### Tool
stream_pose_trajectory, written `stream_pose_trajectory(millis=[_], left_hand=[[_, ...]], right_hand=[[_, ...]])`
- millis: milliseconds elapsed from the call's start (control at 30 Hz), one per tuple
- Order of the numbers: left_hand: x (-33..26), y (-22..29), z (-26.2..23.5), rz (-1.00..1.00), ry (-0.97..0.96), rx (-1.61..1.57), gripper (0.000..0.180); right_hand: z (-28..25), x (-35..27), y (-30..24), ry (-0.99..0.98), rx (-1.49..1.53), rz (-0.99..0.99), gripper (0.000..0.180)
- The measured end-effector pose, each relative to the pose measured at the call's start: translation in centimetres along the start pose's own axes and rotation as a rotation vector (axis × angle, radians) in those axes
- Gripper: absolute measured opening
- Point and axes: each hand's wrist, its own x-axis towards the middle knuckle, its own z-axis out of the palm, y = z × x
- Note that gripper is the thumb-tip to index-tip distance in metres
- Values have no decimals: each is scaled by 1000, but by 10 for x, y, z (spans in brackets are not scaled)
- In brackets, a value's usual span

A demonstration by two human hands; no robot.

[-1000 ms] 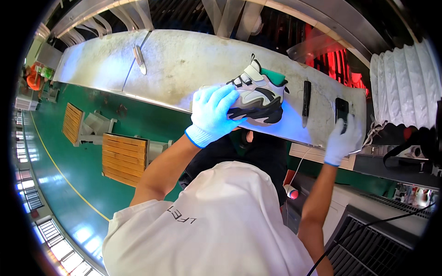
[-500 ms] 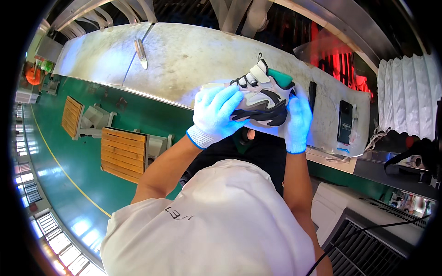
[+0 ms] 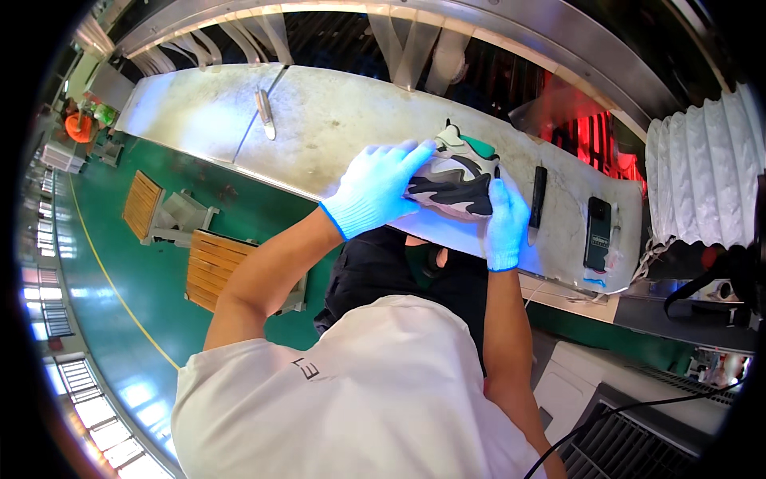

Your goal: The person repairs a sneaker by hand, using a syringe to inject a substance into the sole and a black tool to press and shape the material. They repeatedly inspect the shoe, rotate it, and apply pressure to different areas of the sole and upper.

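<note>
A white, grey and black sneaker (image 3: 453, 182) with a green piece in its collar is held up over the near edge of the pale worktable. My left hand (image 3: 377, 182), in a white knit glove lit bluish, wraps round the toe end with the thumb underneath. On the other end, my gloved right hand (image 3: 506, 219) grips the heel. The sneaker's outer side and dark sole edge tilt toward me. Both palms and part of the toe are hidden.
A small knife (image 3: 265, 114) lies at the table's (image 3: 327, 112) left part. Right of the sneaker rest a black bar-like object (image 3: 538, 195) and a phone (image 3: 597, 233). Behind runs a slatted conveyor with clear strips and a red glow; a white ribbed duct (image 3: 702, 172) stands far right.
The sneaker has turned in my hands, its sole side rolling more toward me. My left hand has shifted over the toe, its fingers now straighter. The whole view has moved slightly.
</note>
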Motion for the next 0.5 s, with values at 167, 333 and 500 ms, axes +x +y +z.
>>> stream_pose_trajectory(millis=[167,333,500], left_hand=[[-11,-14,-2,-97,44,17,90],[-32,-39,-27,-486,258,-77,69],[-15,-101,-25,-642,419,198,69]], right_hand=[[6,-1,-2,47,9,-80,59],[7,-10,-1,75,173,-7,59],[7,-11,9,-23,-55,-72,51]])
